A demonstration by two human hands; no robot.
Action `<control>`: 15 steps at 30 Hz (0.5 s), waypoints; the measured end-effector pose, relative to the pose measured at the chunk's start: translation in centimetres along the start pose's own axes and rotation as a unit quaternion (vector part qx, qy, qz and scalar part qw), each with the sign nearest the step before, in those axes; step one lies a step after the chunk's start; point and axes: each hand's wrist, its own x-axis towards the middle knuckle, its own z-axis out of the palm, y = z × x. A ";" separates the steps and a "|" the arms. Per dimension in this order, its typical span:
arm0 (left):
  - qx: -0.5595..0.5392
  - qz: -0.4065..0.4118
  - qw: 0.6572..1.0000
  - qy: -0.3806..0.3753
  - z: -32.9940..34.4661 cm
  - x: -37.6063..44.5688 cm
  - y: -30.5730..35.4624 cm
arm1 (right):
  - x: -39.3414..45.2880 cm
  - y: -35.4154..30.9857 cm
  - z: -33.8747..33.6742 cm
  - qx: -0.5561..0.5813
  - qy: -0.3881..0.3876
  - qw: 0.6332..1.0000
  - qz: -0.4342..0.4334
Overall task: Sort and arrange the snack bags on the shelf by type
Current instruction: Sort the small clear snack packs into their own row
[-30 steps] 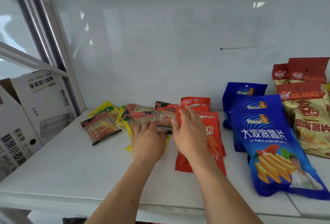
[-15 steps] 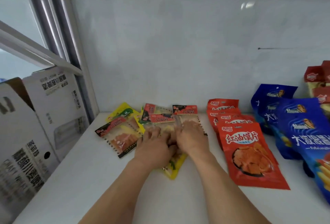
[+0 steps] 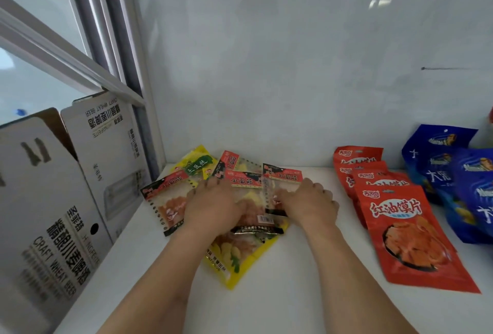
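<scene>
Centre frame on the white shelf [image 3: 306,293], both hands press a loose heap of small clear snack packets [image 3: 244,179]. The left hand [image 3: 213,205] lies flat with relaxed fingers; the right hand [image 3: 309,203] pinches one packet's edge. Best to square packets together before sliding them.

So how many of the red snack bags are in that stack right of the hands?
4 show: the front bag lies flat and fully visible; three more overlap behind it, only their tops showing, toward the back wall. Others may be hidden beneath.
</scene>
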 end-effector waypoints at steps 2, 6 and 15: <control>0.014 -0.037 0.999 -0.003 0.1 0.1 0.4 | 0.0 0.0 0.5 -0.004 -0.018 1.000 0.016; 0.037 -0.045 0.998 0.003 0.7 0.3 0.8 | -0.2 0.1 0.8 0.013 -0.006 1.000 -0.026; -0.107 -0.036 0.994 0.012 0.6 0.6 1.0 | 0.9 1.6 0.7 0.268 -0.008 0.963 -0.030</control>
